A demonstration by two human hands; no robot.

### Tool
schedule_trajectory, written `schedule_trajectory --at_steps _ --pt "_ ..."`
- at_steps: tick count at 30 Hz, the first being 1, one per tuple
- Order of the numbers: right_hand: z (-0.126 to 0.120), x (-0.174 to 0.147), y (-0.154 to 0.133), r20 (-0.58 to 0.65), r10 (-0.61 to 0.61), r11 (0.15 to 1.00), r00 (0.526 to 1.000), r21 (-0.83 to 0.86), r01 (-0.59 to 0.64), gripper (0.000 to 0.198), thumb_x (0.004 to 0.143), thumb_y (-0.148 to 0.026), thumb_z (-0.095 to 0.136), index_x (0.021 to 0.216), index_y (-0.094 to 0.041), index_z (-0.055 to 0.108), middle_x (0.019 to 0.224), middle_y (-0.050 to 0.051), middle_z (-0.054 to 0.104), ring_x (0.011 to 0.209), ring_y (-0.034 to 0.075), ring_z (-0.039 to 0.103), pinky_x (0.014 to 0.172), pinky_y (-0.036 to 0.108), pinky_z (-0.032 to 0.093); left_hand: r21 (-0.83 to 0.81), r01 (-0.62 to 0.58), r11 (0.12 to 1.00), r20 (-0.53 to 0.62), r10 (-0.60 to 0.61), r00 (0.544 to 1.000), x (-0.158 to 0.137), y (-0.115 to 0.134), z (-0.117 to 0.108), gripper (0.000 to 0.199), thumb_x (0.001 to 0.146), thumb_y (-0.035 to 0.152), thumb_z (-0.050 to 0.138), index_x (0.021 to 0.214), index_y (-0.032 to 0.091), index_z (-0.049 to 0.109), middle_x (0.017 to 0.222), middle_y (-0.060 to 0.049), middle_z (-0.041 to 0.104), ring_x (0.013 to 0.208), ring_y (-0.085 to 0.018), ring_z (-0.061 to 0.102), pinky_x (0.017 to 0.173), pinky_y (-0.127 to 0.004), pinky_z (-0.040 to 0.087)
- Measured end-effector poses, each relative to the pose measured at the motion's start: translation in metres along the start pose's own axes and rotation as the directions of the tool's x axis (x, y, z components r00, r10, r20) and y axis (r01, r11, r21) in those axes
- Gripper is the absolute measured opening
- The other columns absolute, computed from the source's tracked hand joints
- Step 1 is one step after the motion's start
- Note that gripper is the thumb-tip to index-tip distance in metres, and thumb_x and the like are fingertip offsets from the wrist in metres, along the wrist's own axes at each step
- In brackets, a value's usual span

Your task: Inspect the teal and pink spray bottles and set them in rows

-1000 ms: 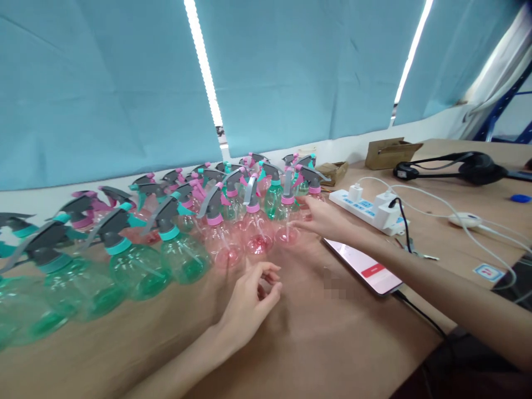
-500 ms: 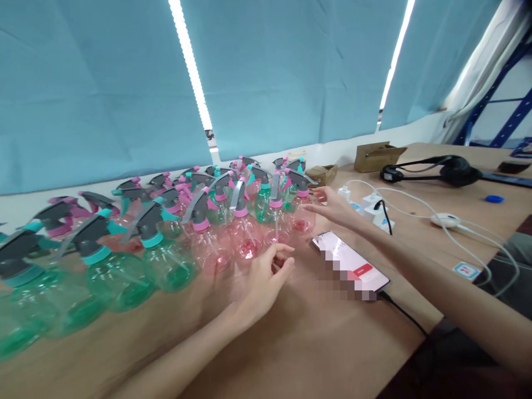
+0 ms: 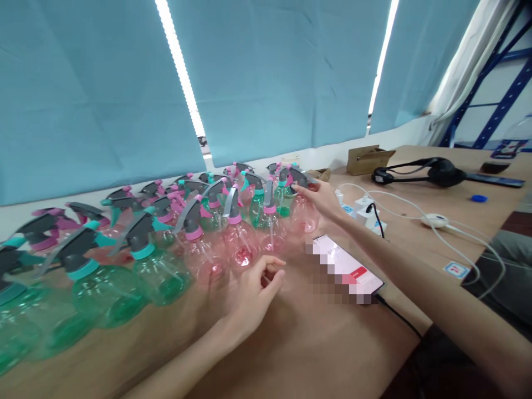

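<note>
1. One pink spray btl [image 3: 305, 217] just beyond phone [image 3: 346, 265], slightly to its L; R hand [image 3: 318, 194] clamped on its neck.
2. L hand [image 3: 255, 289] L of phone, nothing held; fingers half-curled, thumb apart.
3. More pink btls [image 3: 241, 244] L of phone, nr L hand; green btls [image 3: 160, 275] further L.
4. Pwr strip [image 3: 348, 209] beyond phone; blk headset [image 3: 445, 173] farther back, to R.

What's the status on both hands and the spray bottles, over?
Right hand at neck of rightmost pink bottle, grip unclear. Left hand empty, half-curled. Phone close in front of bottle.
</note>
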State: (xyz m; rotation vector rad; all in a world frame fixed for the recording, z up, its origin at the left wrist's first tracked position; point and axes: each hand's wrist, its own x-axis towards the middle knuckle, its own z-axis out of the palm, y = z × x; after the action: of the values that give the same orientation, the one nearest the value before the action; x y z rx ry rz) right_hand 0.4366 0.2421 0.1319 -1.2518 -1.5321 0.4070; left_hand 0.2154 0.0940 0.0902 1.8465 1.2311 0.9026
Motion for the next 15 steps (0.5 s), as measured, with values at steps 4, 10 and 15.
schedule_trajectory --at_steps 4,10,15 --pt "-0.025 -0.027 -0.019 -0.069 -0.059 0.997 0.996 -0.045 0.056 0.037 0.076 -0.054 0.069 0.087 -0.018 0.066 0.079 0.005 0.07 0.074 0.023 0.063 0.066 0.032 0.044 -0.019 -0.012 1.0 -0.004 0.012 1.0 -0.004 0.005 -0.004 0.012 0.093 0.028 0.051 0.1 0.022 0.059 0.082 0.001 0.06 0.074 -0.017 0.06 0.069 -0.032 0.048" --pt "-0.027 -0.105 -0.061 0.015 -0.126 0.992 0.992 -0.024 0.126 0.03 0.076 -0.048 0.072 0.078 -0.023 0.056 0.074 0.001 0.062 0.067 0.019 0.059 0.06 0.031 0.044 -0.042 -0.052 0.998 -0.129 0.046 0.991 -0.014 0.026 -0.016 0.021 0.091 0.033 0.054 0.109 0.023 0.055 0.11 -0.005 0.062 0.103 -0.022 0.06 0.09 -0.039 0.048" --pt "0.005 -0.159 -0.094 0.171 -0.175 0.97 0.97 0.197 0.141 0.022 0.075 -0.031 0.073 0.088 -0.026 0.057 0.083 0.0 0.065 0.073 0.021 0.062 0.061 0.032 0.05 -0.034 -0.134 0.99 -0.121 0.129 0.984 -0.034 0.049 -0.03 0.063 0.078 0.031 0.067 0.135 0.028 0.041 0.144 -0.01 0.046 0.123 -0.032 0.053 0.098 -0.05 0.049"
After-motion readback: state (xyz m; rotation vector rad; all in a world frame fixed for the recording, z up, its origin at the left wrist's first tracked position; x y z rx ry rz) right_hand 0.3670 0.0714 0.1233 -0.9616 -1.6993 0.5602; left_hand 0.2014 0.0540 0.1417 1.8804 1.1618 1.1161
